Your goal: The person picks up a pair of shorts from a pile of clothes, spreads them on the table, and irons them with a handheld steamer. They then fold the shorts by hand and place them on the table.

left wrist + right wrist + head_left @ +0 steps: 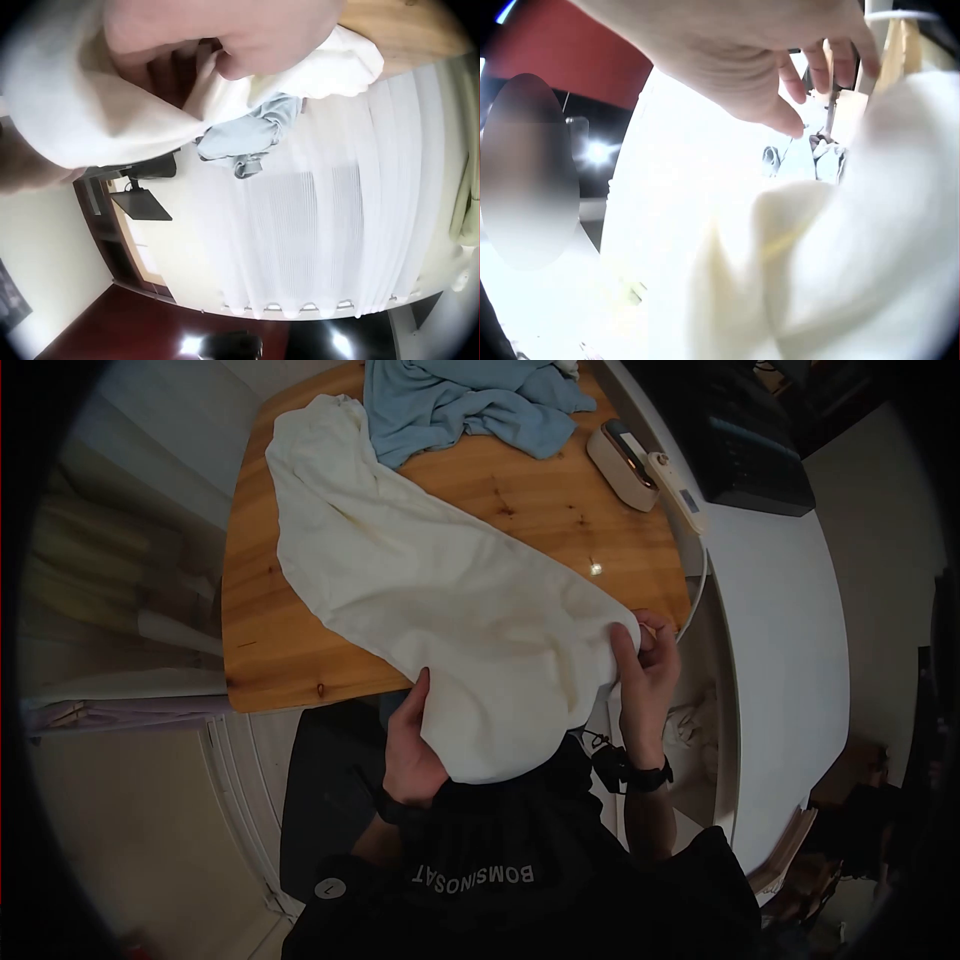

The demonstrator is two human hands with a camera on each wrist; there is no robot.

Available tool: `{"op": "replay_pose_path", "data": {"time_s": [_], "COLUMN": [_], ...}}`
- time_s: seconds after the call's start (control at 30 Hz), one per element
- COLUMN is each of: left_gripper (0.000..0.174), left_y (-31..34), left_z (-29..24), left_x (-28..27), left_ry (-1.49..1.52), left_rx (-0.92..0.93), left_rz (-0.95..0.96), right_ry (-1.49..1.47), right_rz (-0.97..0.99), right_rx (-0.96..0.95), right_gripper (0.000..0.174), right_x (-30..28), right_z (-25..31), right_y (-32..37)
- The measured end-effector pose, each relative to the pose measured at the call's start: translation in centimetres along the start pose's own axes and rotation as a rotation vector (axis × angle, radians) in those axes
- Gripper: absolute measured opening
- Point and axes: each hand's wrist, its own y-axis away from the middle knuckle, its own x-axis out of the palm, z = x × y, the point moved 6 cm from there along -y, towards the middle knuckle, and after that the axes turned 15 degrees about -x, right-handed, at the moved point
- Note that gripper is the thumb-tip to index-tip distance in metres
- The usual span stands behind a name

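Note:
A white garment stretches diagonally over the wooden table, its near end hanging past the front edge toward the body. At that near end my left hand grips the left border. The left wrist view shows its fingers curled into folds of the white fabric. My right hand is at the garment's right edge, thumb and fingers bent. Seen from the right wrist, the fingers hang loosely curled with a gap to the thumb, above the blurred white cloth.
A crumpled blue garment lies at the table's far side. To the right stand a small white device with a dark top and a slim white handheld piece. A white counter runs along the right. Pale curtains hang beyond.

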Motion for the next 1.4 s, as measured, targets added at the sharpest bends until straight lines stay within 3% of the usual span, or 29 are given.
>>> {"op": "replay_pose_path", "data": {"time_s": [0.03,0.1,0.17,0.23,0.27,0.33,0.37,0.43,0.53,0.63,0.73,0.77,0.8,0.87,0.9,0.97,1.0,1.07,1.1,1.17,1.2,1.23,1.3,1.33,1.37,1.4], "left_gripper": [0.050,0.050,0.050,0.050,0.050,0.051,0.051,0.051,0.050,0.049,0.049,0.049,0.049,0.048,0.047,0.047,0.047,0.047,0.048,0.049,0.051,0.052,0.052,0.052,0.052,0.054], "left_y": [-1.7,-2.6,-3.1,-2.6,-2.6,-2.4,-2.3,-2.0,-1.5,-1.7,-2.1,-2.2,-2.4,-2.5,-2.4,-1.8,-1.4,-0.6,-0.1,0.8,1.4,1.8,2.4,2.6,2.7,2.9], "left_z": [3.2,3.8,4.0,3.9,3.9,3.5,3.4,3.0,1.8,1.1,0.9,0.7,0.2,-0.5,-0.8,-1.0,-0.8,-0.1,0.0,0.6,0.8,0.9,1.0,0.9,1.1,1.5], "left_x": [-2.6,-2.4,-2.4,-2.7,-2.9,-2.9,-3.0,-2.9,-3.4,-2.4,-0.9,-0.9,-0.8,-0.8,-1.1,-2.2,-3.2,-5.0,-6.2,-7.7,-8.3,-8.7,-8.9,-9.0,-9.0,-9.3], "left_ry": [0.559,0.530,0.514,0.526,0.520,0.535,0.534,0.576,0.465,0.458,0.528,0.526,0.538,0.553,0.542,0.530,0.577,0.618,0.584,0.541,0.476,0.410,0.371,0.341,0.340,0.322], "left_rx": [-0.348,-0.347,-0.342,-0.368,-0.373,-0.332,-0.336,-0.358,-0.284,-0.249,-0.268,-0.270,-0.231,-0.184,-0.171,-0.159,-0.139,-0.136,-0.089,-0.067,-0.043,-0.014,0.004,0.040,0.048,0.056], "left_rz": [-0.042,-0.048,-0.068,-0.072,-0.072,-0.026,-0.028,0.013,-0.078,-0.064,-0.010,-0.009,0.019,0.053,0.063,0.066,0.084,0.089,0.005,-0.082,-0.109,-0.134,-0.171,-0.203,-0.201,-0.235], "right_ry": [0.007,0.649,0.626,0.330,0.327,0.089,0.088,-0.213,-0.219,-0.158,-0.027,-0.050,-0.051,0.014,0.002,-0.013,0.004,0.153,0.051,-0.146,-0.180,-0.183,0.112,0.153,0.152,0.222], "right_rz": [-0.013,-0.024,0.013,0.219,0.213,0.411,0.408,0.373,0.210,0.128,0.027,0.020,0.014,0.169,0.323,0.583,0.791,0.911,0.877,0.918,0.908,0.895,1.015,1.010,1.013,1.170], "right_rx": [-0.008,-0.629,-0.555,0.152,0.153,0.329,0.332,0.295,0.276,0.004,-0.131,-0.011,-0.014,0.035,0.170,0.399,0.322,-0.121,-0.130,0.184,0.000,0.007,-0.377,-0.475,-0.482,-0.358], "right_gripper": [0.019,0.019,0.018,0.020,0.020,0.022,0.022,0.016,0.015,0.018,0.016,0.015,0.015,0.031,0.047,0.047,0.046,0.045,0.045,0.046,0.037,0.037,0.037,0.037,0.037,0.040], "right_x": [-0.7,-2.0,-3.4,-3.4,-3.2,-0.8,-0.6,0.5,-4.0,-4.9,-3.3,-3.6,-3.5,-2.4,-3.0,-3.0,-2.4,-0.9,0.5,2.8,4.4,5.5,7.4,7.8,7.5,7.1], "right_z": [-0.9,-0.4,-0.6,-4.9,-5.8,-8.5,-8.6,-7.5,-7.0,-2.3,1.2,0.2,0.3,0.4,-1.4,-3.3,-4.0,-2.7,-1.5,-0.2,1.8,1.4,1.5,1.0,0.6,-0.7], "right_y": [0.0,-0.3,2.1,4.9,5.9,8.0,8.3,8.8,7.3,3.8,1.2,0.8,0.6,0.2,1.1,4.0,5.4,7.9,8.8,10.5,9.8,9.5,9.3,9.1,8.8,9.0]}}
